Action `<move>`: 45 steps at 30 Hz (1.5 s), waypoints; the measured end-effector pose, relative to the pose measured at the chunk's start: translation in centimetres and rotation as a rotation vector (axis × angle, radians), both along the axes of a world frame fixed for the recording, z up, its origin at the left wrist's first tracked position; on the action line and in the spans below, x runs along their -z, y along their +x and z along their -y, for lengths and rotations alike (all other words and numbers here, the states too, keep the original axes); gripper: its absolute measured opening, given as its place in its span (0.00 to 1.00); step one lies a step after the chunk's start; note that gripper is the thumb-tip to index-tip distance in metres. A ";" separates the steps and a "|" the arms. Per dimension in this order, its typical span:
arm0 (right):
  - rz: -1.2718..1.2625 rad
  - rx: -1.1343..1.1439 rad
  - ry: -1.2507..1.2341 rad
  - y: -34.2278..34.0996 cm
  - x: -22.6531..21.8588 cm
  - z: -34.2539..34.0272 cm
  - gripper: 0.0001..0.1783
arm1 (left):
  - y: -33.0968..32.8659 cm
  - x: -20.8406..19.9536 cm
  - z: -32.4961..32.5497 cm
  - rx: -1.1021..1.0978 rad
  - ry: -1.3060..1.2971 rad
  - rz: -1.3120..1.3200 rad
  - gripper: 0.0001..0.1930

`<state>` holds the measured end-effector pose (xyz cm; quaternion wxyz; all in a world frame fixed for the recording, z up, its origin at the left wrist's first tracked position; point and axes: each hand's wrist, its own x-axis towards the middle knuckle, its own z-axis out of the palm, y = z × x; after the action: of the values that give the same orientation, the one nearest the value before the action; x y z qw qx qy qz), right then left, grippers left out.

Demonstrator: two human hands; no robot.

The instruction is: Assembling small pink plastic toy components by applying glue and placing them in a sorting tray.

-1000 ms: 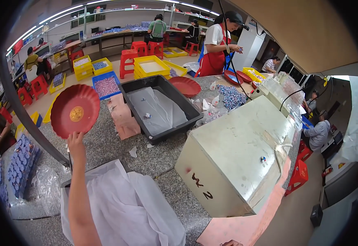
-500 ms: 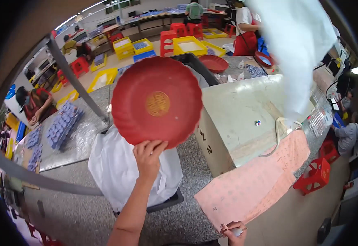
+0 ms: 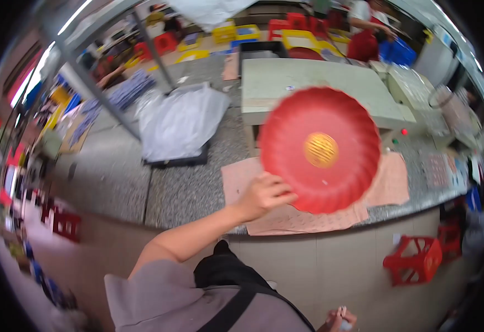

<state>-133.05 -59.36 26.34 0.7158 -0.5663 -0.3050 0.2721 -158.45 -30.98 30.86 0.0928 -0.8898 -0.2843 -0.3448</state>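
Observation:
My left hand (image 3: 265,197) grips the lower left rim of a round red plate (image 3: 341,177), thumb and fingers pinching its edge. The plate has a scalloped rim and a gold round emblem, and it is held face-up above the counter. Beneath it, partly covered, a pink cloth or paper sheet (image 3: 389,180) lies along the counter's front edge. At the bottom of the view, my right hand (image 3: 339,321) is closed near my body, with a small whitish thing in its fingers that is too blurred to name.
A pale green box-shaped machine (image 3: 336,77) stands behind the plate. Left of it, a white plastic bag (image 3: 181,122) covers a black crate (image 3: 178,157). A red stool (image 3: 413,260) is on the floor at right. A co-worker (image 3: 364,27) stands at the back beside yellow crates (image 3: 300,41).
The view has swung down and round. My left hand has carried the red plate from above the white bag to over the pink sheet. My right hand has left the sheet's edge for my body.

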 end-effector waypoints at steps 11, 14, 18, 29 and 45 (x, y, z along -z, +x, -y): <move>0.002 0.108 -0.206 29.0 -0.8 5.2 0.11 | 27.4 6.6 13.7 0.334 -0.273 0.098 0.08; 0.020 -0.081 -0.330 37.9 -0.6 3.6 0.11 | 36.1 8.7 13.6 0.290 -0.386 0.148 0.08; 0.174 -0.251 -0.298 46.8 1.3 4.2 0.10 | 43.9 9.8 11.5 0.305 -0.400 0.074 0.08; 0.031 -0.409 -0.481 68.8 -3.1 7.1 0.06 | 62.7 9.9 17.4 0.048 -0.438 0.014 0.11; 0.044 -0.005 -0.026 91.9 -1.4 -11.3 0.08 | 91.7 12.6 0.4 -0.091 -0.604 0.028 0.13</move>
<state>-41.11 -48.05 27.70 0.7008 -0.5807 -0.3183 0.2653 -66.76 -31.40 18.26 -0.1645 -0.8585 -0.4150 -0.2522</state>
